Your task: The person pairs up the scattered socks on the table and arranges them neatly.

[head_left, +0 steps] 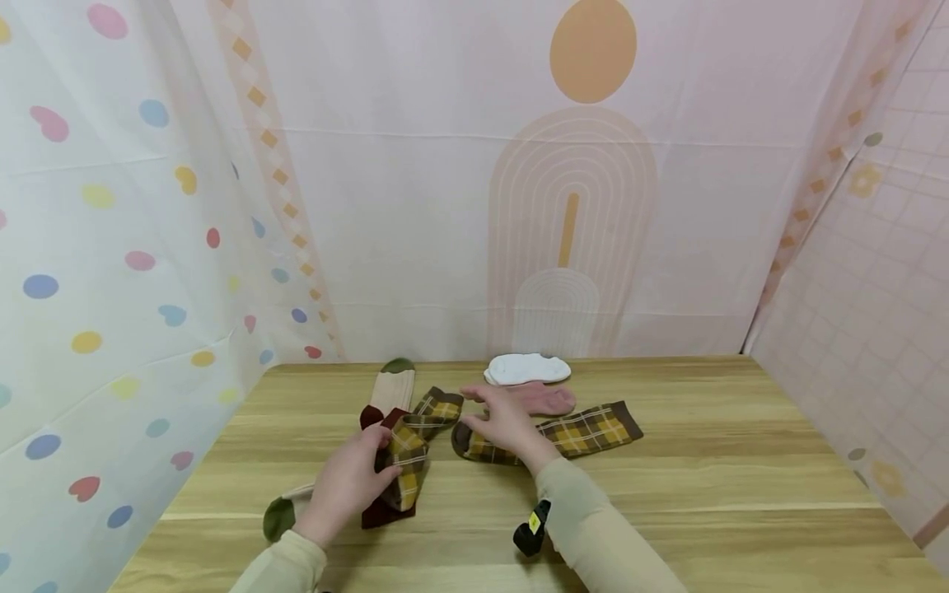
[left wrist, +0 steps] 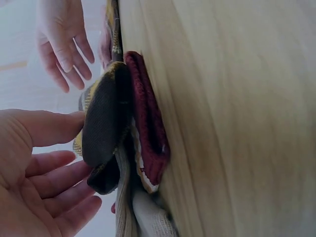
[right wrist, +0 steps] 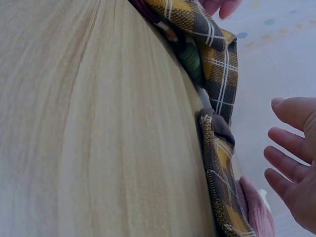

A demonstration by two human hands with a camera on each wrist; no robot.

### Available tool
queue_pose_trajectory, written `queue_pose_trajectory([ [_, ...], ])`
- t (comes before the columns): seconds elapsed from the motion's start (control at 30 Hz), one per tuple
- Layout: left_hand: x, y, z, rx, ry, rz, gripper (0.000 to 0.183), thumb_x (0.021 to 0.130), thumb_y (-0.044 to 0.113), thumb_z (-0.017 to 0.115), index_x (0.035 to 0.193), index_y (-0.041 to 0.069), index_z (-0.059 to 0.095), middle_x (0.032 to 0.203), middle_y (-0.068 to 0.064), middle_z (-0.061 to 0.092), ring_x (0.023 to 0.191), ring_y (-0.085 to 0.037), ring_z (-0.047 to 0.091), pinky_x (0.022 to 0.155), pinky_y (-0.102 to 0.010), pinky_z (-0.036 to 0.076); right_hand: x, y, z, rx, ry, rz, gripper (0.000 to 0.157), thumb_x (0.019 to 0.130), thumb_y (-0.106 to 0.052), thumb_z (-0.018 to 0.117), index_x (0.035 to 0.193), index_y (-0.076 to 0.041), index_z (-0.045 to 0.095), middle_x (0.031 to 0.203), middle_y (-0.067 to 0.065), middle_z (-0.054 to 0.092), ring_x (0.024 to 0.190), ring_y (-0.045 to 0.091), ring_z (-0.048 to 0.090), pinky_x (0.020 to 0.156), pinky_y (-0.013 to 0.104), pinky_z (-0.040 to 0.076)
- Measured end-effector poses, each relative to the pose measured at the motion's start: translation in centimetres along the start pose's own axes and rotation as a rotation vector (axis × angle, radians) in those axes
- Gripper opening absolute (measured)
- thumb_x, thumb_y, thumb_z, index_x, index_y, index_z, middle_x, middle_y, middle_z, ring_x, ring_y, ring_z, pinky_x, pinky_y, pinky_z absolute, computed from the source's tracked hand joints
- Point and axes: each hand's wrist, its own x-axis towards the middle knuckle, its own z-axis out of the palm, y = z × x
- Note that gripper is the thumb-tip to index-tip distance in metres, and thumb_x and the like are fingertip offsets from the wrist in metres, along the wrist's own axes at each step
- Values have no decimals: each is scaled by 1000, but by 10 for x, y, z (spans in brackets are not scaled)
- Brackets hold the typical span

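A brown and yellow plaid sock (head_left: 409, 457) lies bent over a dark red sock (head_left: 387, 515) at the left of the table. My left hand (head_left: 347, 482) is at its left side, thumb tip touching the fabric in the left wrist view and fingers (left wrist: 64, 180) extended, not wrapped round it. The matching plaid sock (head_left: 596, 430) lies flat to the right. Above its toe end hovers my right hand (head_left: 507, 424), fingers (right wrist: 289, 165) spread and holding nothing. Cream ribbed fabric with a green end (head_left: 280, 519) is partly hidden by my left hand.
Behind the plaid socks are a pink sock (head_left: 544, 399) and white low-cut socks (head_left: 528, 368). A cream sock (head_left: 393, 389) with an olive toe lies at the back left. Patterned curtains (head_left: 400, 231) enclose the wooden table (head_left: 712, 494) at the back and sides.
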Motion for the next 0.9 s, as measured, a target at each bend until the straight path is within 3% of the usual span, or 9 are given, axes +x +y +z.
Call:
queue_pose_trajectory([
  [0.43, -1, -3, 0, 34, -27, 17, 34, 79, 12, 84, 109, 3, 71, 104, -10, 69, 94, -30, 66, 79, -46, 54, 10, -2, 13, -155, -54, 13, 45, 92, -15, 72, 134, -5, 59, 132, 10, 61, 122, 27, 56, 101, 41, 47],
  [0.73, 0, -6, 4, 20, -20, 21, 24, 76, 11, 85, 97, 7, 73, 86, 0, 62, 76, -16, 59, 68, -38, 52, 15, -4, 29, -278, -63, 16, 46, 92, -19, 72, 136, -9, 59, 135, 8, 60, 125, 26, 55, 104, 40, 44],
  [0.9, 0, -8, 6, 41, -12, 36, 24, 75, 11, 86, 95, 7, 73, 90, -3, 64, 80, -20, 62, 71, -41, 53, 18, -1, 39, -332, -74, 7, 45, 93, -20, 71, 136, -11, 60, 132, 6, 61, 123, 24, 56, 103, 37, 44],
])
